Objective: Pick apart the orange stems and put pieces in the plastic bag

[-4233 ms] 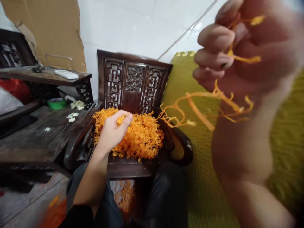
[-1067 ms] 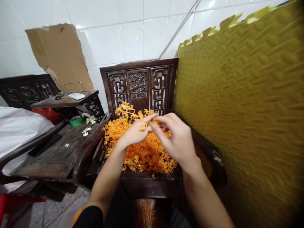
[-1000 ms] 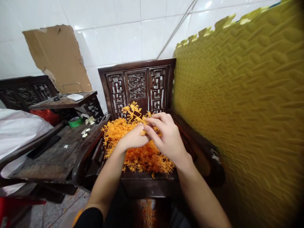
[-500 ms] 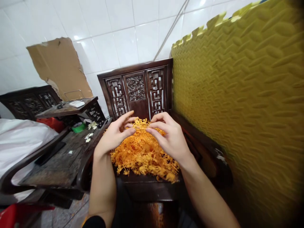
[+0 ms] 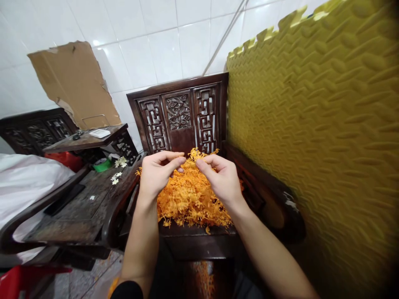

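The heap of strands [image 5: 190, 195] is bright orange on a dark brown chair [image 5: 182, 114] with carved fretwork. The foam mat [image 5: 311, 124] is mustard yellow with a herringbone relief. White wall tiles [image 5: 162, 37], tan cardboard [image 5: 73, 83], perhaps green tape [image 5: 100, 166].

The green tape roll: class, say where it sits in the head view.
The green tape roll lies left of centre on the dark wooden table, just left of the small white flowers and below the cardboard sheet.

Carved dark wooden chair [image 5: 183, 110]; heap of orange sprigs [image 5: 190, 199] on seat.
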### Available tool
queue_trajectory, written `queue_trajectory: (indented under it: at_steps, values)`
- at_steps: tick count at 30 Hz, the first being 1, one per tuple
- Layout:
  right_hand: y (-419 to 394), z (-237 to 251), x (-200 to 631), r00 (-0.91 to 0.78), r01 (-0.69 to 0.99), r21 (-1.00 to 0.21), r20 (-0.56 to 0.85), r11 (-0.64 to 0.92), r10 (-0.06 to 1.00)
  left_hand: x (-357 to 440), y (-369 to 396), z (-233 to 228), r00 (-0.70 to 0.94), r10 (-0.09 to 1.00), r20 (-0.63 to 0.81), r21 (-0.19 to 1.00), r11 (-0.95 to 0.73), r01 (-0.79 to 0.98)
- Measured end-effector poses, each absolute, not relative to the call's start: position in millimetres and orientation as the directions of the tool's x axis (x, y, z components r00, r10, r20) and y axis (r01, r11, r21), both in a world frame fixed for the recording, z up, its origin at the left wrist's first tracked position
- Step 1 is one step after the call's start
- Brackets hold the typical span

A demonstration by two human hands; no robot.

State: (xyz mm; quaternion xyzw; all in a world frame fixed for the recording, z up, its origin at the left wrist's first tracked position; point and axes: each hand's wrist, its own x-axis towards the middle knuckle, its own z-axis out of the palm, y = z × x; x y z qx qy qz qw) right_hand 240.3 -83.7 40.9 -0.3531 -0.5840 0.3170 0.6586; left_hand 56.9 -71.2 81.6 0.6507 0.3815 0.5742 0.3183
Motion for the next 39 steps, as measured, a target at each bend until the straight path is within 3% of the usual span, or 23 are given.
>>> queue_trajectory:
  at_steps: [2,4,6,11,16,18,19,22,23,26,30,34,37,39]
  values:
    - [-81.5,38.7,248.6,0.207,-0.003,-0.831,0.544,0.557,0.813,46.7,-67.6,83.6,-0.116,0.813,0.571,0.821,-0.564,0.086]
    - [-79.4,37.6,258.0,0.281,-0.019,-0.827,0.535,0.562,0.796,35.6,-64.7,86.3,-0.316,0.698,0.642,0.746,-0.663,0.052]
    - [-79.2,38.4,264.4,0.262,-0.008,-0.819,0.552,0.574,0.792,30.5,-64.2,88.2,-0.353,0.652,0.67,0.705,-0.709,0.028]
    - [-86.3,44.3,258.7,0.019,0.118,-0.769,0.635,0.629,0.773,55.8,-70.3,84.6,0.124,0.833,0.539,0.841,-0.541,-0.022]
    - [-90.6,44.1,250.3,-0.086,0.195,-0.73,0.653,0.655,0.753,79.3,-72.1,76.9,0.366,0.825,0.431,0.805,-0.535,0.256]
    - [-91.3,43.2,251.2,-0.091,0.201,-0.711,0.671,0.673,0.736,78.7,-65.9,74.3,0.282,0.831,0.48,0.787,-0.55,0.279]
    - [-91.9,43.0,252.5,-0.089,0.201,-0.706,0.677,0.679,0.731,76.5,-61.0,73.8,0.163,0.83,0.533,0.794,-0.557,0.242]
    - [-94.3,43.4,259.0,-0.093,0.205,-0.712,0.669,0.671,0.738,65.0,-44.6,75.9,-0.237,0.79,0.566,0.809,-0.587,-0.027]
    - [-94.9,43.8,261.4,-0.105,0.206,-0.722,0.655,0.661,0.748,61.4,-41.0,77.3,-0.283,0.8,0.53,0.807,-0.578,-0.12]
    - [-95.1,45.2,266.5,-0.167,0.194,-0.737,0.626,0.648,0.762,59.0,-42.4,80.2,-0.096,0.884,0.457,0.86,-0.467,-0.205]
    - [-93.7,46.7,265.9,-0.262,0.195,-0.719,0.617,0.667,0.742,71.3,-63.6,80.3,0.25,0.886,0.391,0.908,-0.416,0.054]
    - [-94.0,46.3,263.1,-0.27,0.196,-0.734,0.598,0.651,0.755,78.2,-78.6,83.6,0.41,0.806,0.426,0.755,-0.566,0.33]
    - [-93.3,44.4,261.8,-0.269,0.204,-0.752,0.572,0.627,0.775,77.3,-80.7,85.6,0.446,0.758,0.476,0.636,-0.647,0.421]
    - [-91.5,42.5,260.7,-0.294,0.214,-0.756,0.554,0.618,0.779,76.1,-79.4,85.2,0.456,0.752,0.477,0.617,-0.656,0.436]
